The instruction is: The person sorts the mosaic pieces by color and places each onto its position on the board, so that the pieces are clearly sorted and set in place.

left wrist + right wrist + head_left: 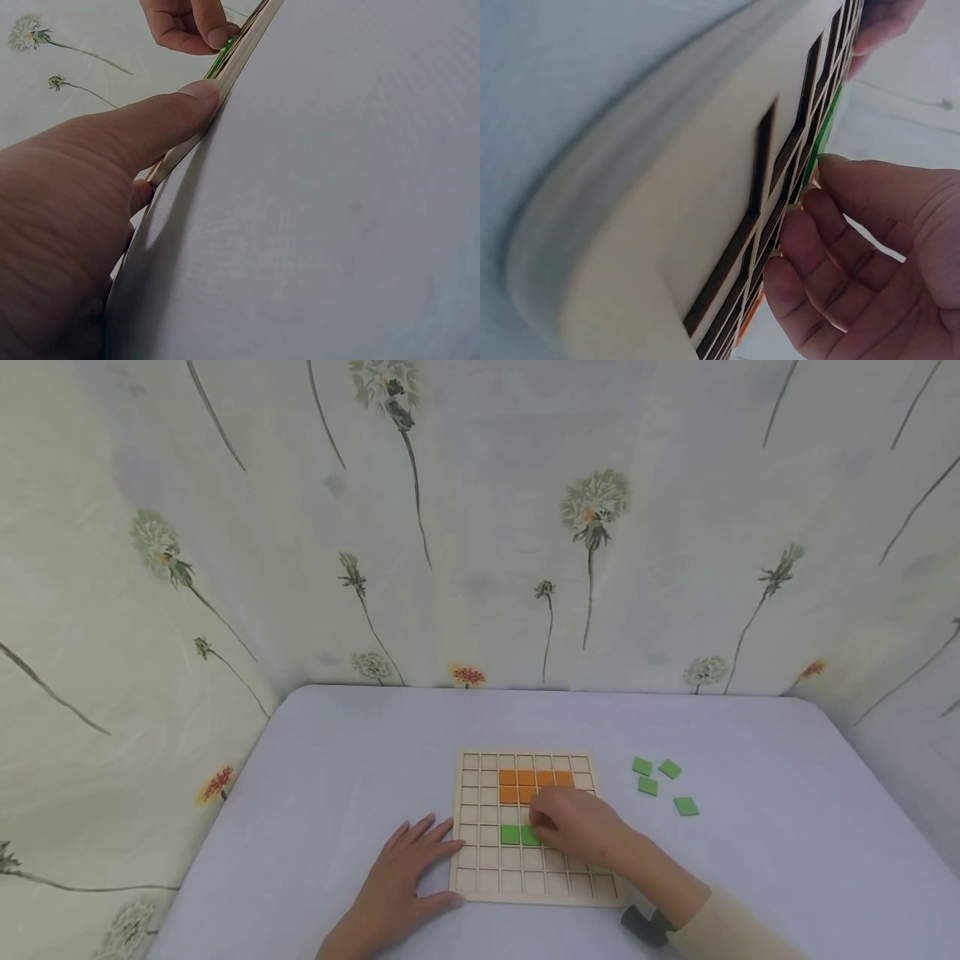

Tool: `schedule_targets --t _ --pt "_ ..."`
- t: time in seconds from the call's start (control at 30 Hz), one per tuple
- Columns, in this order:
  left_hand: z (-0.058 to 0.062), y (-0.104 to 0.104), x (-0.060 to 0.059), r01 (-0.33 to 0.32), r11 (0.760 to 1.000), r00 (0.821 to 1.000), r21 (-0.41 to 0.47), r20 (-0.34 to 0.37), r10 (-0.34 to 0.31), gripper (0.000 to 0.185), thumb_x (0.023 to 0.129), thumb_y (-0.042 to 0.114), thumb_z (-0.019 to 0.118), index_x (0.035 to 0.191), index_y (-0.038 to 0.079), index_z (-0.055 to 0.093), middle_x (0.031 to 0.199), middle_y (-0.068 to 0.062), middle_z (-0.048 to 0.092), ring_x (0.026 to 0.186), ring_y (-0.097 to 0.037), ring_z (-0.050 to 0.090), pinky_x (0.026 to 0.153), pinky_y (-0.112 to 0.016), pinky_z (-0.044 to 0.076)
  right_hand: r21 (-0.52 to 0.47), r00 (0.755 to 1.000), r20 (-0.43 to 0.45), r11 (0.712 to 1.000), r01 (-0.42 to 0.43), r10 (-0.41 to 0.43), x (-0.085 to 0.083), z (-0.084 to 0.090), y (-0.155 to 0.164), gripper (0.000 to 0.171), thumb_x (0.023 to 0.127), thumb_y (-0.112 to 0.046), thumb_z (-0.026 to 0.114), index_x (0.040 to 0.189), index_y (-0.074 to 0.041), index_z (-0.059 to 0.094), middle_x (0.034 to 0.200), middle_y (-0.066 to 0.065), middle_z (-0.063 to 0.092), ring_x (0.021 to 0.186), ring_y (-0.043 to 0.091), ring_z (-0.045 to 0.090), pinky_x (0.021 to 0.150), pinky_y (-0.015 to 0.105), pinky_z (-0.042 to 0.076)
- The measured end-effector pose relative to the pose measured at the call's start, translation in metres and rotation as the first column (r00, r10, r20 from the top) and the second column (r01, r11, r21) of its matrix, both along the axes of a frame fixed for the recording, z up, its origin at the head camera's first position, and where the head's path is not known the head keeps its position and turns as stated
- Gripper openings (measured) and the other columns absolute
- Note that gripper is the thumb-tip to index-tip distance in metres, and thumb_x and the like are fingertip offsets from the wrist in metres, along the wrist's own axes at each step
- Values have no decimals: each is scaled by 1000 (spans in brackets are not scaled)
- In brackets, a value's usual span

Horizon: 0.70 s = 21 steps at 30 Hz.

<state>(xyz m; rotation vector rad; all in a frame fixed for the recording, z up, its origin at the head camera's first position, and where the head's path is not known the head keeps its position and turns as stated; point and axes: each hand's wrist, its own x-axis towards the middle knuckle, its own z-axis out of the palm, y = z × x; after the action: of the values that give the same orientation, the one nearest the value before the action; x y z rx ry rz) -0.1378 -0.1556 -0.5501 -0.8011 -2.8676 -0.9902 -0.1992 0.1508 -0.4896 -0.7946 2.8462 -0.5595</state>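
Observation:
A square wooden grid board [534, 893] lies on the table, with orange tiles [517, 785] in two upper rows and green tiles [510, 835] in a lower row. My left hand [401, 885] rests at the board's left side, fingers spread, its thumb [191, 109] against the edge. Over the board's middle, my right hand [581, 827] has its thumb and fingertips bent together at a green tile [827, 131], pinching at its edge. The hand hides several cells to the right of the green tiles. In the right wrist view the other fingers [802, 240] curl loosely along the grid.
Several loose green tiles [648, 786] lie on the white table [360, 752] to the right of the board. A dark strap-like object [643, 927] sits by the right wrist. Flower-patterned cloth [480, 527] hangs behind the table and at its sides.

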Motion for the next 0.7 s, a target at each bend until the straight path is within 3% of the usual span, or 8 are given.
schedule_targets --t 0.7 --pt "-3 0 0 -6 1000 1000 -9 -14 6 67 86 54 80 146 30 62 162 8 45 155 -25 30 127 -55 17 9 999 23 999 -37 37 7 4 1 12 91 -11 74 90 -23 70 81 -19 58 73 5 52 69 28 53"
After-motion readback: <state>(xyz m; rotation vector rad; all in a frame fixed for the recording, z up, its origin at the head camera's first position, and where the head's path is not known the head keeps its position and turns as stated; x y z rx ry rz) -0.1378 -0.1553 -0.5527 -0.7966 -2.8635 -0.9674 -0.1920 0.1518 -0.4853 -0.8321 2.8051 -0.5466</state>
